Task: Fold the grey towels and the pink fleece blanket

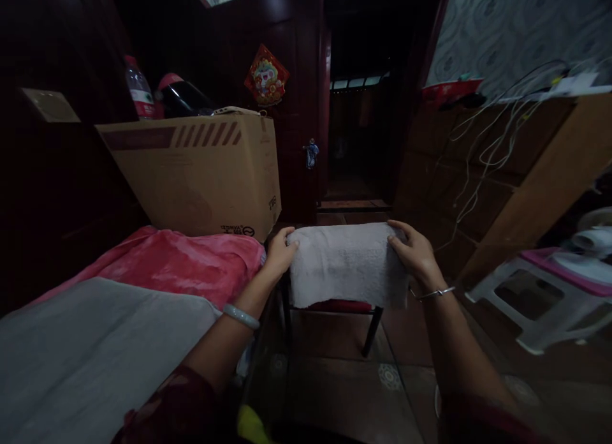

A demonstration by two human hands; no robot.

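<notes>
A pale grey-white towel (344, 262) hangs spread between my two hands, its top edge nearly level. My left hand (282, 249) pinches its upper left corner, thumb in front. At the upper right corner, my right hand (414, 249) grips it the same way. Behind the towel stands a chair (370, 329) with dark legs and a red seat, mostly covered from sight. Whether the towel touches the seat I cannot tell.
To the left lie a red blanket (191, 265) and a grey cloth (105, 348), with a large cardboard box (205, 176) behind. A white plastic stool (535, 297) stands right, near a wooden cabinet (530, 176) with dangling cables (497, 150). A doorway (363, 131) opens ahead.
</notes>
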